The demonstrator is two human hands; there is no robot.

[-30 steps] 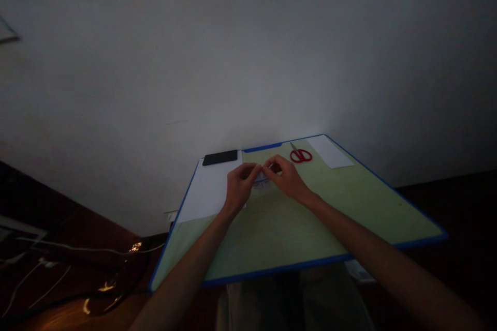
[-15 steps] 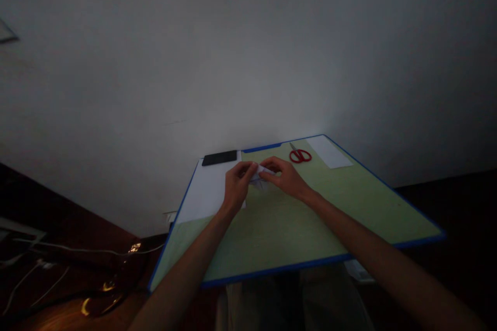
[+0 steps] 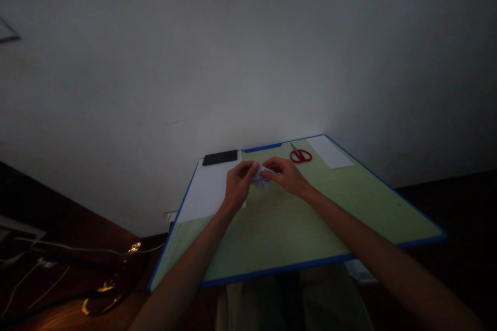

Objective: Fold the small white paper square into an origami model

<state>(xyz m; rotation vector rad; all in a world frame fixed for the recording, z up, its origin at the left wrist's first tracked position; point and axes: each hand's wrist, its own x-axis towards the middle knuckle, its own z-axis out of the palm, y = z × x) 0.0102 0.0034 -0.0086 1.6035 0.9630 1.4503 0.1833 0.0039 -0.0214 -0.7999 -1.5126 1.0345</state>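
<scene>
A small piece of folded white paper (image 3: 263,182) is held between my two hands above the table, with a pointed flap hanging below the fingers. My left hand (image 3: 238,181) pinches its left side between thumb and fingers. On the other side, my right hand (image 3: 286,174) grips the paper with its thumb in front and its fingers curled behind. The fingers hide part of the paper, and its exact folded shape is too dim to make out.
The light green table (image 3: 295,238) has a blue edge. Red-handled scissors (image 3: 301,155) lie at its back, left of a white paper strip (image 3: 330,152). A black phone-like slab (image 3: 219,158) rests on a white sheet (image 3: 202,191) at left. A wall (image 3: 248,62) stands behind.
Both hands stay almost in place, still gripping the folded paper. The pointed flap below the fingers shows a little more clearly now.
</scene>
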